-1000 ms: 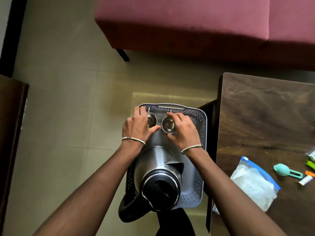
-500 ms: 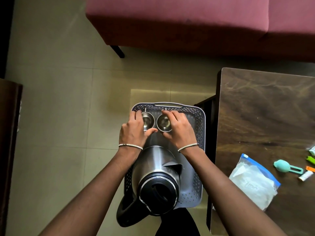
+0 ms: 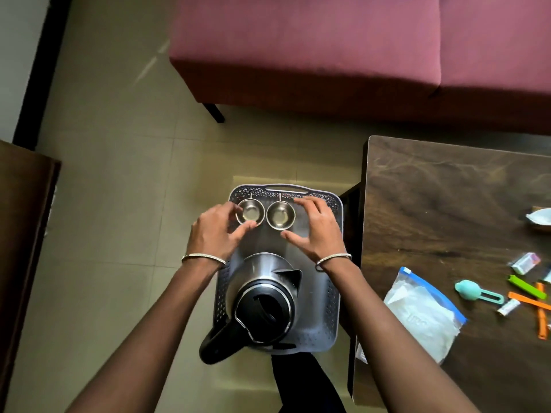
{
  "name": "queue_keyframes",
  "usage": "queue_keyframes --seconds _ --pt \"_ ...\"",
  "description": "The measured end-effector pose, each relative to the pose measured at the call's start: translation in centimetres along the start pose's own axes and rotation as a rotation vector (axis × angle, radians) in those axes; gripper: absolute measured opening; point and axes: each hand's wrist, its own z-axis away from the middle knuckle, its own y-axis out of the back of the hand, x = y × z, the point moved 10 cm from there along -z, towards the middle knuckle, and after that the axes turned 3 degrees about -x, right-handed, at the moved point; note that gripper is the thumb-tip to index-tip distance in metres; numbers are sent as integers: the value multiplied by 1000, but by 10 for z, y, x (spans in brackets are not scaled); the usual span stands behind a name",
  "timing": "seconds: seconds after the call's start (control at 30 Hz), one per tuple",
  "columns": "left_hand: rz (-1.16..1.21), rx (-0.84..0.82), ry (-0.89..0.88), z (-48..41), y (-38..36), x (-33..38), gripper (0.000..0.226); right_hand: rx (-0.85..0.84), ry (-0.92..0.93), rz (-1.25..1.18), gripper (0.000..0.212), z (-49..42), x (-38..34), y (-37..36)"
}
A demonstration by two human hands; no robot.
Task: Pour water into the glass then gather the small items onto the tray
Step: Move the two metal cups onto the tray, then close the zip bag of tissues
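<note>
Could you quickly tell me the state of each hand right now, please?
The left hand pinches the left steel cup between thumb and forefinger.
The right hand is open, fingers spread beside the right steel cup, holding nothing.

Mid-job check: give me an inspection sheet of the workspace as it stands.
Surface: grey perforated tray beside wooden table.
Job's things: kettle, left cup, right cup upright on tray.
Clutter: zip bag, teal scoop, green clip, orange clips loose on table.
Grippers: left hand curls round left cup; right hand spread beside right cup.
Cables: nothing seen.
Surroundings: maroon sofa, tiled floor.
</note>
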Motion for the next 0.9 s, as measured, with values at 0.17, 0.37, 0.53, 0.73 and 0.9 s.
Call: queue_keyframes --seconds 0.17,0.37,0.53,0.73,0.9 --pt "395 123 49 48 48 16 5 232 -69 -163 23 63 15 62" --pt "546 399 24 144 90 68 7 340 -79 -251 11 159 18 115" --pt "608 421 11 228 60 124 7 344 -99 -297 10 241 39 136" --pt "686 266 92 306 -29 170 10 359 -181 -335 11 327 91 165" --pt "707 127 158 327 -90 199 13 368 -277 -346 9 366 143 195"
